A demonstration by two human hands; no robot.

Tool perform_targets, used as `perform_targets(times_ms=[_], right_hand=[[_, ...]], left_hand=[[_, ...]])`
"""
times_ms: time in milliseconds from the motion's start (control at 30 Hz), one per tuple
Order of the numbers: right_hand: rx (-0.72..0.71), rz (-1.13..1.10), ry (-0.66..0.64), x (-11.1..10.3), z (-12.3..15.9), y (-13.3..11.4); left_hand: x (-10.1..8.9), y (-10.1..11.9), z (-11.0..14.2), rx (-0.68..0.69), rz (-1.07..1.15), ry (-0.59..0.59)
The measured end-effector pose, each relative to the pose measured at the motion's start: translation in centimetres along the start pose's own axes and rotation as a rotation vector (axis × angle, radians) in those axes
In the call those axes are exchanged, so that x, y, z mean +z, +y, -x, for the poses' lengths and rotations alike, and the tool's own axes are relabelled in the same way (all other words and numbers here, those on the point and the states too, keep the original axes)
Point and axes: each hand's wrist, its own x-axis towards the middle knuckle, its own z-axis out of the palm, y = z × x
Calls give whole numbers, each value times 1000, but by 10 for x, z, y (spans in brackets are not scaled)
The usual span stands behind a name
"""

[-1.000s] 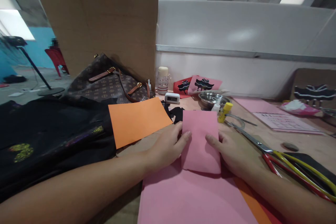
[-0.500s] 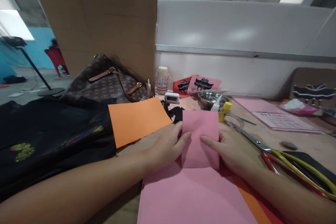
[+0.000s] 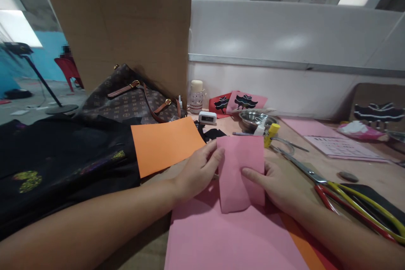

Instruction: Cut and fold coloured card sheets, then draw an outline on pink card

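**Two-handed pinch is putting the card (image 3: pixel 236 162) at risk of creasing**

Taking the card as the clock's centre, the left hand (image 3: pixel 201 168) is pinching it from nine o'clock, thumb lying at the very edge. The right hand (image 3: pixel 276 183) is gripping it from three, thumb lying farther in on the face. Both grips are looking narrow, with most fingertips hiding behind. The card is tilting over the pink stack (image 3: pixel 234 240) at six o'clock; whether its lower edge is touching cannot be told.

Pressing too hard with the right thumb could be denting the card, since its lower edge is bowing. Uneven pulling could be skewing it, or freeing it from the left thumb's slim hold. The scissors (image 3: pixel 321 181), lying between three and four beside the right forearm (image 3: pixel 332 228), could be getting knocked by a sweep of that arm.

On the table (image 3: pixel 335 168), an orange sheet (image 3: pixel 167 145) is lying near ten, black cloth (image 3: pixel 72 160) is spreading at nine, and a bag (image 3: pixel 133 99) is slumping at ten. A timer (image 3: pixel 207 117) and a bottle (image 3: pixel 196 99) are standing at eleven; a bowl (image 3: pixel 249 120) is sitting just past twelve, a yellow tube (image 3: pixel 271 133) at one. Behind, cardboard (image 3: pixel 133 29) is rising at eleven, a whiteboard (image 3: pixel 294 29) at one. Far off at ten, a person (image 3: pixel 66 53) is sitting on a red chair (image 3: pixel 68 69).
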Motion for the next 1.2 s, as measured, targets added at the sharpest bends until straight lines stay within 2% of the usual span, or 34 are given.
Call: perform_targets(times_ms=[133,267,433,633,800,933,1133,1200], right_hand=[[-8,-47,1,-1,0,2],[1,-97,-6,2,2,8],[-2,-157,-138,3,-1,27],[103,-169,-223,1,-6,45],[97,-215,-160,4,-5,44],[102,-152,-190,3,-4,40],[84,-78,-169,1,-5,38],[86,-73,-167,1,-5,39]], left_hand=[[1,4,3,107,-225,-2],[2,7,5,102,-284,-50],[0,19,4,47,-279,-99],[-3,30,0,8,-127,-90],[-2,17,-1,12,-156,-73],[-2,8,0,-14,-186,-101],[-1,13,-1,11,-105,-100],[-1,16,-1,-17,-97,-92]])
